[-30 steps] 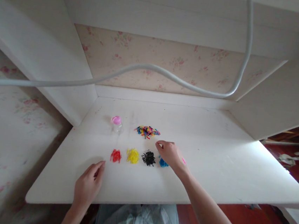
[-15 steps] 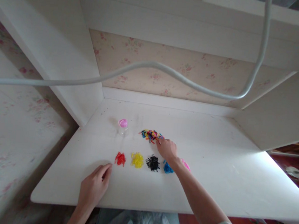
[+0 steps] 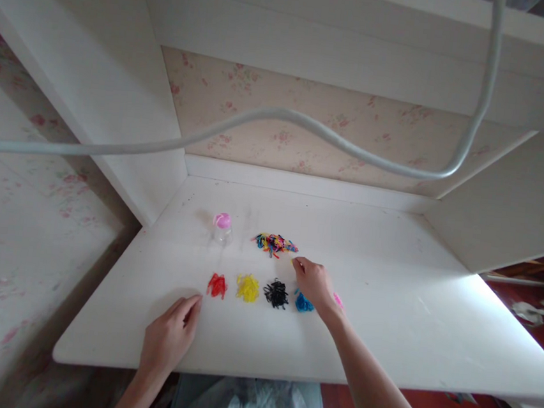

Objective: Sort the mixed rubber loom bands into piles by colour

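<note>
My right hand (image 3: 313,283) is pinched shut just right of and below a mixed pile of coloured rubber bands (image 3: 274,244). A small yellow rubber band (image 3: 292,262) pokes out at its fingertips. Below lies a row of sorted piles: red bands (image 3: 216,286), yellow bands (image 3: 247,288), black bands (image 3: 276,293), blue bands (image 3: 303,302) and pink bands (image 3: 338,299). My right hand and wrist partly cover the blue and pink piles. My left hand (image 3: 170,330) rests on the table, fingers curled closed, to the lower left of the red pile; nothing shows in it.
A small clear jar (image 3: 223,234) with a pink top stands left of the mixed pile. The white tabletop (image 3: 386,317) meets a side panel (image 3: 507,207) at right. A pale cable (image 3: 280,114) crosses the view high up.
My right hand has drawn back from the mixed pile, slightly right and nearer to me, with a yellow band at its fingertips. My left hand stays put.
</note>
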`<state>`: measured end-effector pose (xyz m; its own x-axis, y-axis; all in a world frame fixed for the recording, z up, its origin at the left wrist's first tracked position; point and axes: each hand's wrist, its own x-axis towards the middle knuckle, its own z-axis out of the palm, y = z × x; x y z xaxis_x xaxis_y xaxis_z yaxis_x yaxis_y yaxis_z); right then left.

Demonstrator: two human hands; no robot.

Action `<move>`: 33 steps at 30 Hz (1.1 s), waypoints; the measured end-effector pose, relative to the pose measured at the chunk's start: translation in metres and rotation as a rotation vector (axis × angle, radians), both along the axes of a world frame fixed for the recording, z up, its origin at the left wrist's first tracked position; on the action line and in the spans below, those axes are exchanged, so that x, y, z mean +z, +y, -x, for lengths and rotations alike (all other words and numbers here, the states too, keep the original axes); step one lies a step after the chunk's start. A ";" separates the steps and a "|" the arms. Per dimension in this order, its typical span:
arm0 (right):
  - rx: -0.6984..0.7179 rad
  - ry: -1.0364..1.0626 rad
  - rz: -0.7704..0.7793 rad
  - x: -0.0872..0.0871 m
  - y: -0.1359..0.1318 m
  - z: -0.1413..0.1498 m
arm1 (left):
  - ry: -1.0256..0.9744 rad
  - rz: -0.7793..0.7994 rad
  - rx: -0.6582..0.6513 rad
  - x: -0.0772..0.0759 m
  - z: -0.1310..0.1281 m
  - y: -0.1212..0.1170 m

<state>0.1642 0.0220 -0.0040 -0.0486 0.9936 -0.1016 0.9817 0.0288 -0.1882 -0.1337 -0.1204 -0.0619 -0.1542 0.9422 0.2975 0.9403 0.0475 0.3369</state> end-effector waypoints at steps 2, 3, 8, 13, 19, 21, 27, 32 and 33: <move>-0.005 0.054 -0.025 0.001 -0.009 0.001 | -0.001 -0.017 -0.005 0.000 -0.001 -0.001; -0.003 0.097 -0.041 0.002 -0.015 0.003 | -0.004 -0.025 -0.007 0.000 -0.001 -0.001; 0.149 0.255 -0.064 0.005 -0.047 0.027 | -0.025 0.003 -0.014 0.001 -0.002 -0.002; 0.312 0.199 -0.054 0.001 -0.063 0.054 | -0.045 0.025 -0.002 0.004 -0.003 -0.002; 0.367 0.082 -0.028 -0.002 -0.059 0.071 | -0.004 0.010 0.008 0.003 -0.004 -0.003; 0.367 0.061 -0.023 -0.001 -0.058 0.073 | -0.003 0.013 0.009 0.003 -0.003 -0.003; 0.302 0.160 -0.072 0.003 -0.062 0.058 | -0.005 0.024 0.002 0.003 -0.004 -0.003; 0.132 0.383 -0.155 -0.008 -0.084 0.020 | -0.075 0.020 0.003 0.006 -0.003 -0.002; 0.086 0.423 -0.175 -0.013 -0.090 0.010 | -0.096 0.014 -0.002 0.008 -0.002 0.000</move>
